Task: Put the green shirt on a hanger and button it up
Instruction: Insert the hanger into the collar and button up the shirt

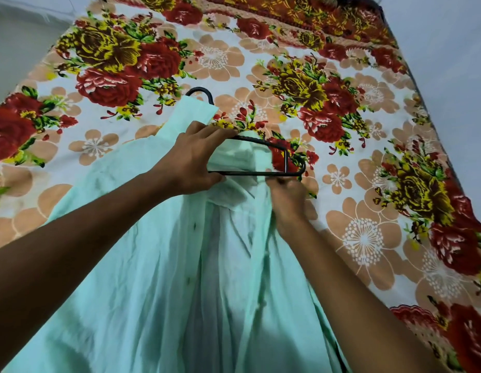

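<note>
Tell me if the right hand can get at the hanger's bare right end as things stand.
Probably yes. The right hand pinches the green shirt just below the hanger, whose right end sticks out uncovered over the floral bedsheet, with nothing between. The left hand holds the other side.

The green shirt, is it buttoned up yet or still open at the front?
Open. The green shirt shows its two front edges parted below the hanger, with the paler inside showing between them.

A bed covered by a floral bedsheet [341,109] of red, yellow and peach blooms carries the pale green shirt [142,265], spread beneath and behind the fingers [207,135].
</note>
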The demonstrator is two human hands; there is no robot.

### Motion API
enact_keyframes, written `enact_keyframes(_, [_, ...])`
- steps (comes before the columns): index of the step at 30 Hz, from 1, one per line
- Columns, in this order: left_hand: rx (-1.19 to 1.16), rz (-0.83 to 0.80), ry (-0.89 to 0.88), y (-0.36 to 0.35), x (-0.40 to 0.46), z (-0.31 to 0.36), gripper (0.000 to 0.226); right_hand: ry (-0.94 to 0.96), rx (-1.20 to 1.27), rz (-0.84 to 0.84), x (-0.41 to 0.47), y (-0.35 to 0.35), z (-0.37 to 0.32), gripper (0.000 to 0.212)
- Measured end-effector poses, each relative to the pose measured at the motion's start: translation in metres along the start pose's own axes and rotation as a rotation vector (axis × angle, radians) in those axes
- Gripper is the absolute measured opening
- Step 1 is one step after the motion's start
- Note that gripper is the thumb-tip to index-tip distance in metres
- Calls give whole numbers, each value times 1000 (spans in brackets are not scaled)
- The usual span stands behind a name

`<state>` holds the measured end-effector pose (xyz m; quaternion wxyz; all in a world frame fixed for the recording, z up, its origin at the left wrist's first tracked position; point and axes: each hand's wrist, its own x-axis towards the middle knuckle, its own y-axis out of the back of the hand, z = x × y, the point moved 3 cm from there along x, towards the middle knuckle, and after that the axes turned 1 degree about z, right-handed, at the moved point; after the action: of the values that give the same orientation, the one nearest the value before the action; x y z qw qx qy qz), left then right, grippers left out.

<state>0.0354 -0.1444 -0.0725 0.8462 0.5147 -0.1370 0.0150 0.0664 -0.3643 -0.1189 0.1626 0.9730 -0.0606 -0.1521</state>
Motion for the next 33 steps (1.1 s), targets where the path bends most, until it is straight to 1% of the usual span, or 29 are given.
enact_keyframes(2, [29, -21, -11, -3, -4, -6, 92, -105, 156, -41, 9, 15, 0, 7])
enact_keyframes(4, [45, -35, -3, -4, -6, -10, 93, -137, 222, -79, 16, 28, -6, 3])
enact_keyframes(7, [54, -60, 3, -8, -7, -11, 96, -122, 228, -74, 24, 40, -16, 9])
enact_keyframes(9, [56, -73, 3, -12, -7, -10, 96, 6, 88, -12, 26, 44, -21, 16])
enact_keyframes(13, [82, -92, 3, -18, -7, -7, 95, 448, -340, 146, 12, 41, -40, 23])
enact_keyframes(14, [90, -103, 0, -19, -7, -6, 95, 519, -389, 181, 7, 38, -45, 24])
enact_keyframes(15, [94, -111, -1, -21, -7, -6, 94, 550, -394, 203, 6, 33, -48, 23])
enact_keyframes(16, [98, -116, -3, -22, -7, -5, 94, 533, -356, 194, 3, 26, -53, 22])
enact_keyframes(18, [118, -124, -3, -27, -8, -3, 96, 411, -222, 85, -4, 7, -58, 21])
enact_keyframes(20, [144, -148, -18, -33, -7, -2, 96, 294, -121, -72, -11, -16, -57, 21])
enact_keyframes(22, [158, -174, -38, -40, -5, -1, 89, 252, -83, -165, -16, -39, -54, 22])
enact_keyframes(24, [160, -189, -9, -43, -4, -5, 80, 192, -52, -227, -19, -52, -50, 19])
enact_keyframes(26, [145, -184, 37, -41, -6, -7, 86, 119, -30, -328, -21, -57, -43, 15])
enact_keyframes(27, [130, -166, 65, -39, -10, -6, 93, 94, -31, -379, -24, -56, -40, 23])
enact_keyframes(28, [117, -147, 99, -36, -12, -3, 99, 94, -48, -416, -23, -55, -39, 28])
enact_keyframes(29, [105, -118, 132, -33, -21, 0, 99, 101, -62, -444, -26, -54, -34, 28])
enact_keyframes(30, [93, -80, 147, -30, -28, 4, 93, 131, -104, -447, -28, -49, -33, 27])
enact_keyframes(31, [89, -33, 146, -28, -36, 10, 83, 170, -160, -442, -30, -46, -29, 32])
enact_keyframes(33, [64, 29, 149, -29, -62, 21, 64, 305, -317, -403, -47, -37, -21, 35])
